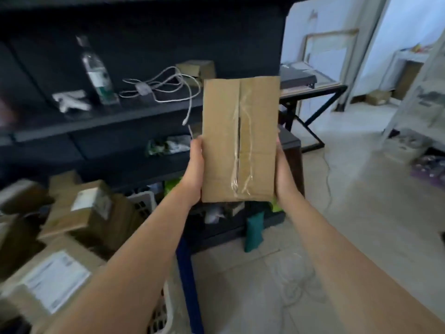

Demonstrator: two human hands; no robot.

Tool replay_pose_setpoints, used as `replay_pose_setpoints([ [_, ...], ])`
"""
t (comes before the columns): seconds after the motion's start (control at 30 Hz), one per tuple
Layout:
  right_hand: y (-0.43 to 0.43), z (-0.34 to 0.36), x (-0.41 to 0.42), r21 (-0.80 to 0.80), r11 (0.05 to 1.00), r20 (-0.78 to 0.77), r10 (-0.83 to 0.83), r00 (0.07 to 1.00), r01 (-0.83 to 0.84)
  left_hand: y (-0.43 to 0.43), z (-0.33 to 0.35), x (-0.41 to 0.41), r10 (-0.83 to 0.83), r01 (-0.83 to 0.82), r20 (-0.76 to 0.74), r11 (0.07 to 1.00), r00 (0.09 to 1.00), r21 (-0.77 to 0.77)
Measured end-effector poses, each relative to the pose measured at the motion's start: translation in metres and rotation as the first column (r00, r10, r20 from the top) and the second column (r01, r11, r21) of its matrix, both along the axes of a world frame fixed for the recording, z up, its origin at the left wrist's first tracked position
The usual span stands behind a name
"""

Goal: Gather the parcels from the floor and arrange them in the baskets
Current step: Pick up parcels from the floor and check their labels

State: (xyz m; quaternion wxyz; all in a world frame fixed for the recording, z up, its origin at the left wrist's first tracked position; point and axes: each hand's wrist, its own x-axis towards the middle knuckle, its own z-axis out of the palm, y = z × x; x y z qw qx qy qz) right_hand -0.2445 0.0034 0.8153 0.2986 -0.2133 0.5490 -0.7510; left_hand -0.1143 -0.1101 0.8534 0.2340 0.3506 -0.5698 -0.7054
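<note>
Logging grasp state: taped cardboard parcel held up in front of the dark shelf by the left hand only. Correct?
No: head view shows both hands holding the taped parcel, left hand on its left edge, right hand on its right, in front of the dark shelf.

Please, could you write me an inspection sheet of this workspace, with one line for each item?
Surface: pale tiled floor, partly hidden by the arms.
Job's things: taped cardboard parcel held up in the air; white basket at lower left, heaped with labelled parcels.
Clutter: bottle and small box on the dark shelf; teal pouch low down.
Hands: left hand and right hand grip the parcel's long sides.
Cables: white cable looped on the shelf, one end hanging over its edge; thin cord on the floor.
Surroundings: black-legged table to the right; background blurred.
</note>
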Motion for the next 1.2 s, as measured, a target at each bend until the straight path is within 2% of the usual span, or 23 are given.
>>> replay_pose_setpoints([
  [0.13, -0.077, 0.061, 0.113, -0.065, 0.987, -0.040, 0.143, 0.989, -0.145, -0.048, 0.062, 0.136, 0.158, -0.160, -0.031, 0.984, 0.987, -0.072],
  [0.27, -0.151, 0.087, 0.238, -0.100, 0.944, -0.081, 0.308, 0.948, -0.315, -0.095, 0.099, 0.277, 0.276, -0.276, -0.018, 0.952, 0.961, -0.130],
  [0.37, -0.204, 0.092, 0.329, -0.075, 0.901, -0.097, 0.419, 0.903, -0.427, -0.131, 0.107, 0.373, 0.340, -0.340, -0.013, 0.937, 0.940, -0.075],
  [0.5, -0.261, 0.087, 0.432, 0.019, 0.875, -0.104, 0.484, 0.869, -0.485, -0.174, 0.097, 0.476, 0.465, -0.465, -0.014, 0.883, 0.885, -0.065],
  [0.67, -0.329, 0.056, 0.508, 0.149, 0.825, -0.105, 0.562, 0.820, -0.546, -0.224, 0.064, 0.557, 0.545, -0.549, 0.081, 0.835, 0.835, 0.041],
  [0.77, -0.365, 0.037, 0.542, 0.177, 0.790, -0.098, 0.608, 0.788, -0.587, -0.252, 0.042, 0.592, 0.594, -0.599, 0.092, 0.800, 0.799, 0.032],
  [1.0, -0.411, 0.014, 0.621, 0.304, 0.635, -0.041, 0.754, 0.656, -0.710, -0.293, 0.004, 0.676, 0.685, -0.713, 0.199, 0.683, 0.701, 0.161],
  [1.1, -0.416, 0.003, 0.641, 0.367, 0.589, 0.049, 0.760, 0.648, -0.720, -0.310, -0.010, 0.700, 0.657, -0.701, 0.252, 0.694, 0.710, 0.164],
  [1.2, -0.422, -0.009, 0.655, 0.391, 0.586, 0.103, 0.739, 0.666, -0.710, -0.330, -0.019, 0.715, 0.587, -0.639, 0.273, 0.749, 0.762, 0.175],
])
